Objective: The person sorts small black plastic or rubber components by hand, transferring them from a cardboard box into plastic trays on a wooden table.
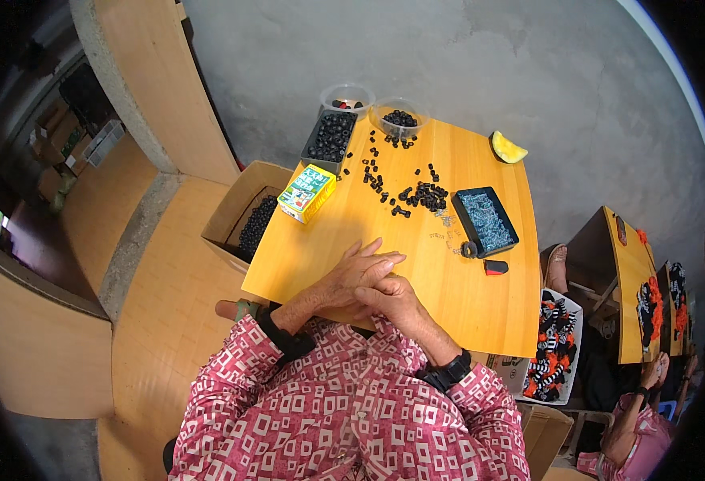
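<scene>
My left hand (338,282) and my right hand (400,303) rest together at the near edge of the wooden table (464,313). Left fingers stretch out toward the upper right, apart from one another, with no object in them. Laced into that hand, the right one closes on it, thumb over it; its other fingers are partly hidden. Beyond them lies a loose pile of small black plastic parts (428,196). To its right stands a black tray (488,220) of small silvery metal pieces. A black ring (468,249) and a red-and-black piece (495,267) lie by the tray.
At the table's far left are a yellow-green box (307,194), a dark bin of black parts (332,138) and two clear bowls (400,120). A melon slice (508,147) lies far right. Cartons (228,210) flank the table. Another person (633,433) sits at right.
</scene>
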### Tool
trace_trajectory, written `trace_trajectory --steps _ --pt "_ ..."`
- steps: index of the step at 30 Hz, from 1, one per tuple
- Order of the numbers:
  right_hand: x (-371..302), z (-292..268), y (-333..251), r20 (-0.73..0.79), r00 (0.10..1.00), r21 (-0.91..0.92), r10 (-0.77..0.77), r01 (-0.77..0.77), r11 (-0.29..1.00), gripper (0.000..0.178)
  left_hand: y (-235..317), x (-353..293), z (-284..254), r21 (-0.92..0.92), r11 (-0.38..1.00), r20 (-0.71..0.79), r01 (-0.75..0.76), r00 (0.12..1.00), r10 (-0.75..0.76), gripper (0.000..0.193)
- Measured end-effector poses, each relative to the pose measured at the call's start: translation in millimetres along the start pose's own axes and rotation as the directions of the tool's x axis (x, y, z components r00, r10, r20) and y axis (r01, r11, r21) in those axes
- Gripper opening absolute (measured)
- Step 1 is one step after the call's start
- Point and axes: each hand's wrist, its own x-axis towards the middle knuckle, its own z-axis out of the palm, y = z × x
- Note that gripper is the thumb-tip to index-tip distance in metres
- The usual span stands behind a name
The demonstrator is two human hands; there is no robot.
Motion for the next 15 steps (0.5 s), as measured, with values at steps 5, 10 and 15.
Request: trace_trajectory --steps 5,10,15 --pt "3 -5 12 0.039 0.999 0.006 0.003 -0.003 1.0 0.019 1 2 -7 -0.095 0.987 0.095 0.126 0.989 -0.117 0.065" --pt "-2 -2 6 0.098 0.99 -0.291 -0.106 0.13 0.948 0.019 11 4 -17 -0.158 0.925 0.0 0.346 0.937 -0.35 0.048" --pt "-2 -1 12 0.111 0.991 -0.146 -0.076 0.092 0.985 0.018 8 3 -51 0.081 0.963 -0.437 0.257 0.878 -0.198 0.046"
